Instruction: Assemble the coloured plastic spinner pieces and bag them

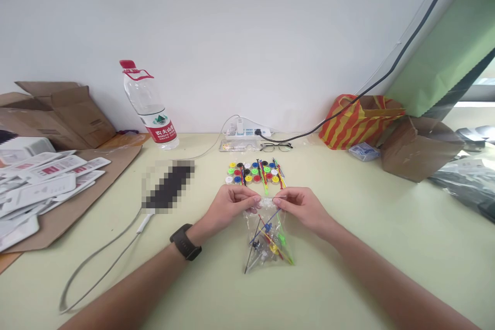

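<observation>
A clear plastic bag [266, 240] hangs mouth-up between my hands. Thin coloured sticks and small blue, black, yellow, green and clear plastic pieces show inside it. My left hand [234, 205] pinches the bag's top edge at its left corner, thumb against fingers. At the right corner, my right hand [299, 209] grips the same edge in a pinch. Just beyond my fingertips lie rows of small round coloured discs [247, 171]. Bundles of coloured sticks [263, 171] rest across those discs.
Behind the discs are glasses [276, 148], a clear case [240, 146] and a power strip [247, 133]. A tall bottle [154, 113], a pixelated dark object [170, 185] with a cable and white tags [46, 175] are leftward. A striped bag [348, 121] and cardboard box [419, 147] stand right.
</observation>
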Motion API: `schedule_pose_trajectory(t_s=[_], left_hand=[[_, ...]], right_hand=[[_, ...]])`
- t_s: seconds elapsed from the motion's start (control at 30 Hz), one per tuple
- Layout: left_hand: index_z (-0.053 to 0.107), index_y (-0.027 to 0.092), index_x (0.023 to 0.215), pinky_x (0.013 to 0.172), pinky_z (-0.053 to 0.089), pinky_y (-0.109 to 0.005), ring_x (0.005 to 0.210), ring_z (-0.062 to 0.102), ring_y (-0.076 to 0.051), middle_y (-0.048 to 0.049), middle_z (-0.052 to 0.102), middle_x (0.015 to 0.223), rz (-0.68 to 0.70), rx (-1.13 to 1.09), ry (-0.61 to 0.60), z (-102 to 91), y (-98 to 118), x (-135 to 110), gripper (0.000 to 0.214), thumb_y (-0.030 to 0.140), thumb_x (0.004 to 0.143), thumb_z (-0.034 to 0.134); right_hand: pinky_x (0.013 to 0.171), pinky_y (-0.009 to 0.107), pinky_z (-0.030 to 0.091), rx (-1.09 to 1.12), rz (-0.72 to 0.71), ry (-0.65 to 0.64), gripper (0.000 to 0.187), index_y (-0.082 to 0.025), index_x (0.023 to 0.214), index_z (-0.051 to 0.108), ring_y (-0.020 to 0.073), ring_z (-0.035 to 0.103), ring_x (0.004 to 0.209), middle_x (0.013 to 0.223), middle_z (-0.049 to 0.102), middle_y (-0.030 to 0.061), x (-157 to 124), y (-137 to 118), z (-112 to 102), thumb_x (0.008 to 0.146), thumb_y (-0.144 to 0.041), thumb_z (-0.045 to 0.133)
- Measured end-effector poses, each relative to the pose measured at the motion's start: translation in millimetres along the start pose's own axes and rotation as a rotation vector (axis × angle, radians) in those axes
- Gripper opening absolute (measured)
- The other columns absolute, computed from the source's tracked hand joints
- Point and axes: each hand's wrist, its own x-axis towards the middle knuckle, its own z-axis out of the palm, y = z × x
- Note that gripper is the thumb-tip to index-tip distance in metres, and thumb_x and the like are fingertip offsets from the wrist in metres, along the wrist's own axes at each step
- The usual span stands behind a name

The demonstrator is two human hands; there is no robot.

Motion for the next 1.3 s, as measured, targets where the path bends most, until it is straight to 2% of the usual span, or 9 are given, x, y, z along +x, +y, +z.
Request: schedule_pose_trajectory(t_s=[0.23, 0.43, 0.57, 0.7, 0.9, 1.0, 1.1, 1.17, 1.3], left_hand=[[0.080, 0.012, 0.096, 0.072, 0.062, -0.029, 0.074, 0.076, -0.020, -0.0102, 0.080, 0.083, -0.024, 0.009, -0.005, -10.1, -6.6, 3.6, 0.033, 0.042, 0.082, 0.084], [0.076, 0.014, 0.094, 0.073, 0.059, -0.026, 0.076, 0.072, -0.016, -0.0062, 0.077, 0.084, -0.002, -0.025, -0.022, -7.0, -6.3, 3.8, 0.027, 0.039, 0.085, 0.082], [0.073, 0.015, 0.094, 0.076, 0.058, -0.026, 0.080, 0.072, -0.016, -0.0050, 0.075, 0.086, 0.001, -0.044, -0.030, -3.7, -4.3, 2.8, 0.026, 0.035, 0.082, 0.085], [0.075, 0.016, 0.097, 0.077, 0.059, -0.028, 0.082, 0.074, -0.018, -0.0067, 0.078, 0.087, 0.001, -0.086, 0.020, -3.0, -5.3, 2.7, 0.025, 0.035, 0.083, 0.083], [0.080, 0.014, 0.097, 0.081, 0.060, -0.031, 0.086, 0.076, -0.021, -0.0109, 0.081, 0.092, -0.033, -0.197, 0.048, -5.1, -8.5, 3.1, 0.022, 0.032, 0.085, 0.080], [0.079, 0.013, 0.098, 0.077, 0.060, -0.028, 0.080, 0.075, -0.019, -0.0104, 0.081, 0.089, -0.005, -0.142, 0.033, -5.0, -8.6, 2.6, 0.024, 0.033, 0.084, 0.083], [0.078, 0.013, 0.098, 0.073, 0.059, -0.025, 0.072, 0.073, -0.015, -0.0072, 0.080, 0.081, 0.026, -0.090, 0.030, -2.8, -7.3, 1.6, 0.026, 0.034, 0.083, 0.084], [0.077, 0.014, 0.105, 0.076, 0.060, -0.026, 0.075, 0.075, -0.016, -0.0066, 0.080, 0.083, 0.032, -0.086, 0.032, -1.1, -6.0, 0.8, 0.031, 0.035, 0.083, 0.084], [0.078, 0.014, 0.111, 0.081, 0.062, -0.030, 0.084, 0.077, -0.021, -0.0084, 0.081, 0.090, 0.029, -0.069, 0.045, 1.0, -4.6, 0.4, 0.039, 0.036, 0.080, 0.086]], right_hand=[[0.069, 0.030, 0.045, 0.060, 0.031, 0.050, 0.037, -0.019, 0.080, 0.073, 0.0153, 0.054, 0.070, 0.075, 0.065, 0.0013, 0.6, 1.3, -2.0, 0.083, -0.055, 0.078], [0.064, 0.029, 0.045, 0.137, 0.043, 0.051, 0.037, -0.021, 0.103, 0.080, 0.0151, 0.054, 0.068, 0.076, 0.066, 0.0012, -0.1, 7.6, 2.1, 0.079, -0.048, 0.083], [0.064, 0.030, 0.045, 0.193, 0.079, 0.118, 0.031, -0.021, 0.100, 0.084, 0.0138, 0.052, 0.065, 0.075, 0.068, 0.0019, 1.2, 12.9, 3.8, 0.078, -0.043, 0.084], [0.065, 0.030, 0.044, 0.269, 0.101, 0.164, 0.030, -0.022, 0.101, 0.086, 0.0140, 0.052, 0.067, 0.076, 0.070, 0.0034, 3.5, 17.3, 1.8, 0.076, -0.038, 0.084], [0.067, 0.032, 0.045, 0.216, -0.011, 0.142, 0.022, -0.023, 0.097, 0.087, 0.0156, 0.053, 0.070, 0.081, 0.070, 0.0053, 0.8, 14.6, -0.8, 0.080, -0.036, 0.080], [0.067, 0.032, 0.046, 0.132, -0.088, 0.129, 0.023, -0.022, 0.096, 0.086, 0.0167, 0.054, 0.072, 0.084, 0.071, 0.0062, -1.8, 10.4, 0.3, 0.083, -0.040, 0.079], [0.064, 0.030, 0.044, 0.093, -0.064, 0.118, 0.030, -0.021, 0.102, 0.083, 0.0156, 0.053, 0.069, 0.078, 0.068, 0.0033, -2.2, 8.1, 2.0, 0.085, -0.046, 0.080], [0.062, 0.029, 0.042, 0.077, -0.016, 0.088, 0.035, -0.021, 0.106, 0.080, 0.0149, 0.053, 0.068, 0.076, 0.066, 0.0013, -1.3, 7.8, 2.3, 0.085, -0.048, 0.079], [0.065, 0.029, 0.040, 0.036, 0.013, 0.020, 0.031, -0.019, 0.094, 0.079, 0.0149, 0.053, 0.070, 0.082, 0.069, 0.0023, 0.7, 7.0, -0.5, 0.086, -0.049, 0.078]])
